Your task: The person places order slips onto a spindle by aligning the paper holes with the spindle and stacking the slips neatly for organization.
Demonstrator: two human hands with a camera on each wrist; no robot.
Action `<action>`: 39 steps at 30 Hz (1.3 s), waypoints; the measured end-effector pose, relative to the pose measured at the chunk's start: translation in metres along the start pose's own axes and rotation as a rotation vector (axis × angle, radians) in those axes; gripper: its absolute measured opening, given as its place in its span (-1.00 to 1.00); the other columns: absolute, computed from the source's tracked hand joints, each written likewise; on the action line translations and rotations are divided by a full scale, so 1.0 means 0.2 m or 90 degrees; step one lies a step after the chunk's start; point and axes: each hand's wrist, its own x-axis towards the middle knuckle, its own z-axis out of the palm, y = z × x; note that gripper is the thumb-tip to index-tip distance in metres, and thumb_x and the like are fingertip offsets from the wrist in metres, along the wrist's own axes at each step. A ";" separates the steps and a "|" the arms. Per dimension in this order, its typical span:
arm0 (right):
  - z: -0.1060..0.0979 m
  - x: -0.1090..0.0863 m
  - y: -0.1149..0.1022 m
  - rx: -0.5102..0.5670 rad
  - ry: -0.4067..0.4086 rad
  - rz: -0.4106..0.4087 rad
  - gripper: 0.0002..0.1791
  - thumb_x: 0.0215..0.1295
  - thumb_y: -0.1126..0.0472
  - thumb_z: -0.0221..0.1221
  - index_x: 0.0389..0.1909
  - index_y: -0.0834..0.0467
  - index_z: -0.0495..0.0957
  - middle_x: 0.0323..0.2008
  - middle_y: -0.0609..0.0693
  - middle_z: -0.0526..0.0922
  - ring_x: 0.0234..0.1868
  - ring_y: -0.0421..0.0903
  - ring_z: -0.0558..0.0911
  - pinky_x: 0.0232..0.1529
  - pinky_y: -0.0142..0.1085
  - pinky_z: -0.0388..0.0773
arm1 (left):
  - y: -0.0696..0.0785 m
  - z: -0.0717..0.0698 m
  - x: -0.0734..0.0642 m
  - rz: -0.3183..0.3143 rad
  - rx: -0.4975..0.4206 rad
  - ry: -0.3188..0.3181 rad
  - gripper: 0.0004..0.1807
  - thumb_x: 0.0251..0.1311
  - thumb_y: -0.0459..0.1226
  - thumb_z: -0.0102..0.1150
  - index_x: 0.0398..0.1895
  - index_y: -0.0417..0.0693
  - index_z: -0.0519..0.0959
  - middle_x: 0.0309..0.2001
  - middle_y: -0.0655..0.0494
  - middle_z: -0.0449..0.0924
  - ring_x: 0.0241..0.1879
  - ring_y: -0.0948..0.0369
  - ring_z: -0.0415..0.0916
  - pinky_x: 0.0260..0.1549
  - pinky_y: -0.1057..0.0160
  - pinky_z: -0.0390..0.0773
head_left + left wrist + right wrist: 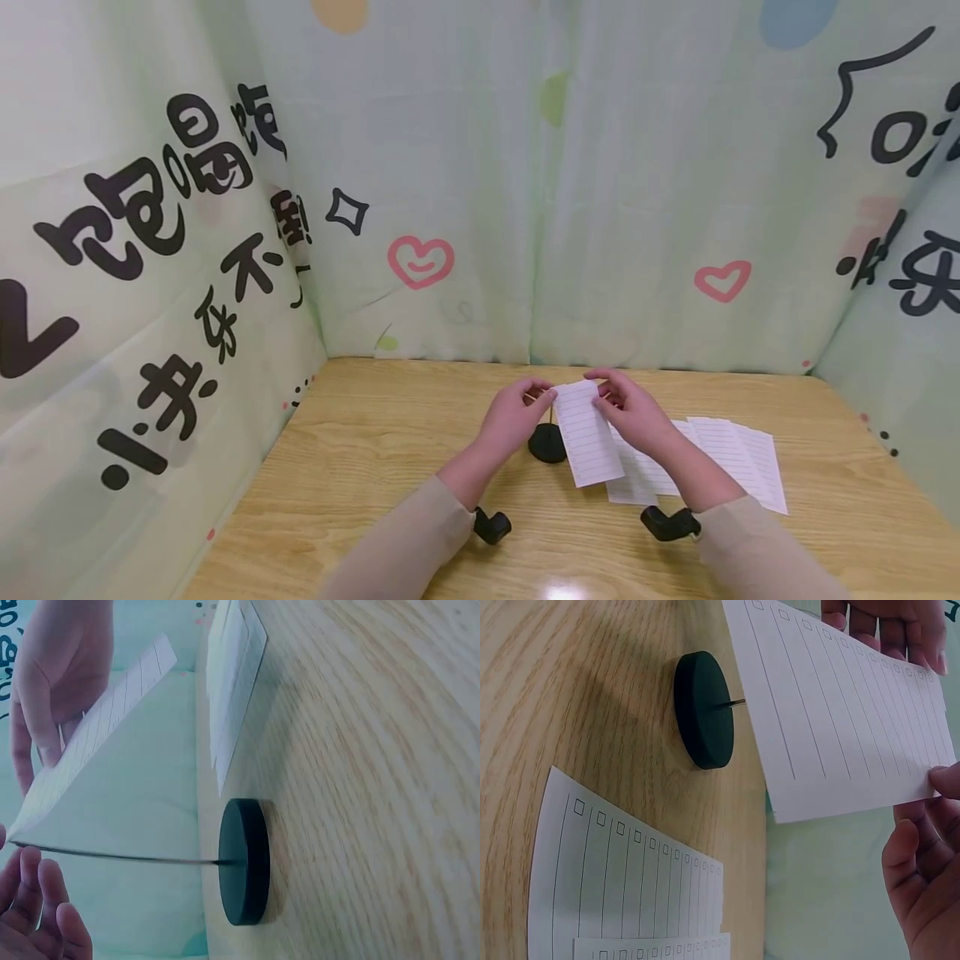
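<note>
A lined paper sheet with a column of small checkboxes hangs upright in front of a memo stand. The stand has a round black base and a thin rod. My right hand pinches the sheet near its upper right corner between thumb and fingers. At the sheet's upper left corner, my left hand pinches the top of the rod with thumb and forefinger, its other fingers loosely curled. The sheet's upper edge meets the rod's top there; the clip itself is hidden by fingers and paper.
More lined sheets lie overlapping on the wooden table, right of the stand and partly under the right forearm. Black wrist devices show below both forearms. A printed curtain encloses the table's back and sides.
</note>
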 end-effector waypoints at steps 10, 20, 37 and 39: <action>0.00 -0.01 -0.01 0.009 0.012 0.001 -0.60 0.43 0.35 0.11 0.25 0.16 0.42 -0.14 0.13 0.59 -0.19 0.00 0.56 -0.20 -0.21 0.49 | 0.04 0.03 0.00 -0.017 -0.013 0.030 -0.80 0.34 -0.03 0.21 -0.14 0.11 0.67 -0.27 0.32 0.58 -0.27 0.26 0.47 -0.29 0.27 0.53; 0.00 0.00 -0.01 0.013 0.008 0.017 -0.60 0.44 0.35 0.09 0.27 0.14 0.41 -0.13 0.14 0.57 -0.18 0.01 0.53 -0.21 -0.23 0.48 | 0.03 0.02 0.01 -0.015 0.000 0.030 -0.79 0.35 -0.02 0.19 -0.16 0.12 0.68 -0.27 0.33 0.58 -0.27 0.26 0.47 -0.28 0.27 0.52; 0.02 -0.01 -0.03 0.071 0.007 0.020 -0.58 0.44 0.35 0.10 0.28 0.18 0.39 -0.16 0.16 0.57 -0.27 -0.02 0.53 -0.34 -0.31 0.48 | 0.03 0.02 0.02 -0.013 -0.011 0.031 -0.80 0.37 -0.07 0.18 -0.21 0.05 0.68 -0.31 0.26 0.58 -0.31 0.25 0.46 -0.28 0.26 0.51; 0.02 -0.01 -0.03 0.074 0.004 0.019 -0.58 0.44 0.35 0.11 0.28 0.19 0.38 -0.16 0.16 0.57 -0.28 -0.02 0.52 -0.36 -0.31 0.48 | 0.03 0.02 0.02 -0.022 -0.020 0.029 -0.80 0.37 -0.07 0.18 -0.23 0.05 0.68 -0.32 0.26 0.58 -0.31 0.25 0.46 -0.27 0.26 0.52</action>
